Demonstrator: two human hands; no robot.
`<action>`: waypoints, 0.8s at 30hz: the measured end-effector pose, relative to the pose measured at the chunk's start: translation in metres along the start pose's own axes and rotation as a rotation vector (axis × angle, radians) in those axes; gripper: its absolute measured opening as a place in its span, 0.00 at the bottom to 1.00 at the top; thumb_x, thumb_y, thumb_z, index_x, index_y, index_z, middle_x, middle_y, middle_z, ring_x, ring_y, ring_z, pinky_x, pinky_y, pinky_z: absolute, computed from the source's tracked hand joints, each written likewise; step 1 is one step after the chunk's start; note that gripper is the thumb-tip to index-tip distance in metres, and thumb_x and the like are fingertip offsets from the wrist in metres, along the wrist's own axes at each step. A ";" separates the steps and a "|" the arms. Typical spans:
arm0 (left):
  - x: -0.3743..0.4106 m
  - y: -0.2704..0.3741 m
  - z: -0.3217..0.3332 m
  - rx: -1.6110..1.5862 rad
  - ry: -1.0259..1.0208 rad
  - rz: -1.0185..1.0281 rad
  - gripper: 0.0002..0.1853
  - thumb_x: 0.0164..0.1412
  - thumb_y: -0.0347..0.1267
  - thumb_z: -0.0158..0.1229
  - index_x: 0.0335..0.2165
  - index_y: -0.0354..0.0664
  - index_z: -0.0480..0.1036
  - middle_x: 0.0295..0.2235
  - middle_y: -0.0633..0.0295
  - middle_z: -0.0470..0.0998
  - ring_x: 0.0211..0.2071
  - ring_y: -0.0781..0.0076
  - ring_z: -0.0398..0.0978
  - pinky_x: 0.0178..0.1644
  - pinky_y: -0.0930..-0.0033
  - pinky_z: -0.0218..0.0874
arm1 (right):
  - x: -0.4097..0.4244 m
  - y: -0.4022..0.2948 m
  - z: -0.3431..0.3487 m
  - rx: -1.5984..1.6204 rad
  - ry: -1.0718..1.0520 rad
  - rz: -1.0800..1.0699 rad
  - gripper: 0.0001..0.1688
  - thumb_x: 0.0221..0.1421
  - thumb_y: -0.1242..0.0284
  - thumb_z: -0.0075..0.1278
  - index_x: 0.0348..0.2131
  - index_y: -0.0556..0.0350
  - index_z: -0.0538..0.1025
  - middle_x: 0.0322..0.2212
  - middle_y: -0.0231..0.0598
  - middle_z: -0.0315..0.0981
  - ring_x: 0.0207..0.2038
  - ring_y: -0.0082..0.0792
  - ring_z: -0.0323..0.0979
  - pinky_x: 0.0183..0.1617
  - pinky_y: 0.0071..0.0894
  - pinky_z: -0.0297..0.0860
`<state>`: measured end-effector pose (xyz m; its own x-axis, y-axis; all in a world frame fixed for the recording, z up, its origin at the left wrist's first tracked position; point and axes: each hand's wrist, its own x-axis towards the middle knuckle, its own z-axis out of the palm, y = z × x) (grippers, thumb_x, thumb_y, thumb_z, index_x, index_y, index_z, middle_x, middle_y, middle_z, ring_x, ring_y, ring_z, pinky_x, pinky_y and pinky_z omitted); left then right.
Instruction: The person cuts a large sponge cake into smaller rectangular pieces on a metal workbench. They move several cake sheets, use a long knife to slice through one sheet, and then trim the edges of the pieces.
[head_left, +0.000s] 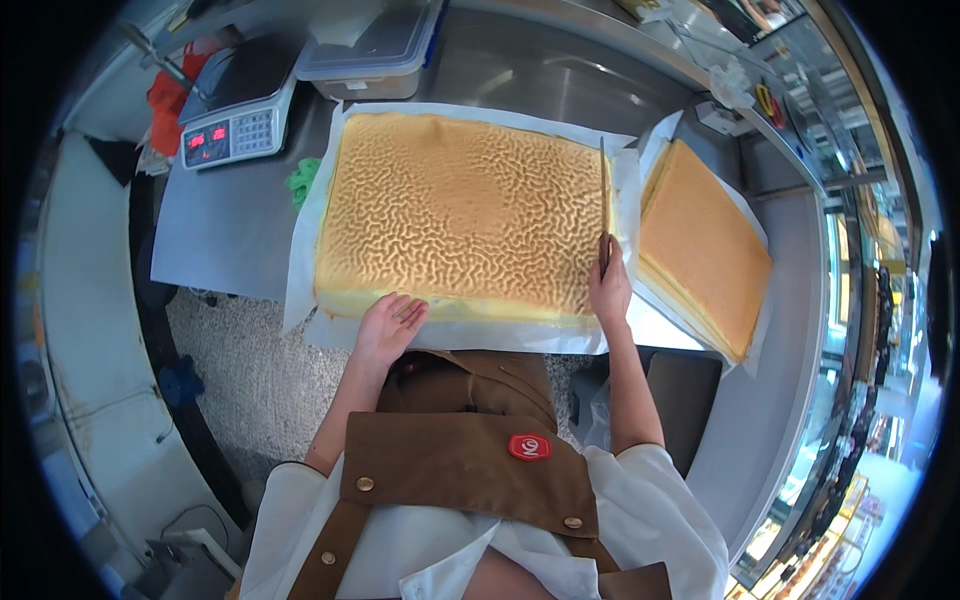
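A large rectangular sheet of sponge cake (465, 217) with a rippled golden-brown top lies on white parchment paper (304, 247) in front of me. My right hand (611, 286) grips the dark handle of a long cake knife (603, 187). Its narrow blade points away from me along the cake's right edge; whether it touches the cake I cannot tell. At the cake's near edge, left of centre, my left hand (392, 326) holds nothing. Its palm is turned upward, fingers loosely spread, fingertips close to the pale side of the sponge.
Smooth-topped sheet cakes (705, 240) are stacked on paper at the right. A digital scale (238, 120), a lidded plastic box (367, 64) and a crumpled green cloth (303, 182) sit on the steel table (217, 225). Along the right runs a raised ledge (772, 427).
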<state>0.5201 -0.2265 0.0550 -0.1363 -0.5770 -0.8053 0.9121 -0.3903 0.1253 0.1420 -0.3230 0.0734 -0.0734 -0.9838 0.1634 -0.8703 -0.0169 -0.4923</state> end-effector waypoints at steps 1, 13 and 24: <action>0.001 -0.002 -0.001 -0.003 0.003 0.015 0.22 0.62 0.32 0.47 0.48 0.29 0.54 0.48 0.42 0.58 0.53 0.46 0.59 0.60 0.52 0.53 | 0.013 0.006 0.001 -0.015 -0.001 -0.032 0.30 0.55 0.72 0.45 0.56 0.57 0.58 0.49 0.52 0.66 0.47 0.52 0.69 0.44 0.44 0.69; 0.002 -0.019 0.018 -0.190 0.146 0.102 0.25 0.63 0.33 0.45 0.53 0.28 0.51 0.52 0.41 0.56 0.54 0.48 0.58 0.59 0.53 0.55 | 0.179 0.070 0.035 -0.147 -0.013 -0.309 0.26 0.57 0.68 0.44 0.53 0.55 0.59 0.38 0.56 0.65 0.41 0.57 0.67 0.41 0.51 0.66; 0.007 -0.031 0.033 -0.268 0.211 0.185 0.28 0.63 0.33 0.46 0.55 0.28 0.49 0.54 0.45 0.55 0.55 0.50 0.57 0.61 0.55 0.53 | 0.238 0.102 0.062 -0.242 -0.022 -0.259 0.26 0.54 0.64 0.47 0.51 0.54 0.63 0.38 0.53 0.64 0.41 0.55 0.66 0.41 0.50 0.65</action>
<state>0.4777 -0.2420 0.0642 0.0973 -0.4487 -0.8884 0.9863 -0.0763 0.1465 0.0655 -0.5701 0.0091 0.1729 -0.9561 0.2368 -0.9491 -0.2260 -0.2195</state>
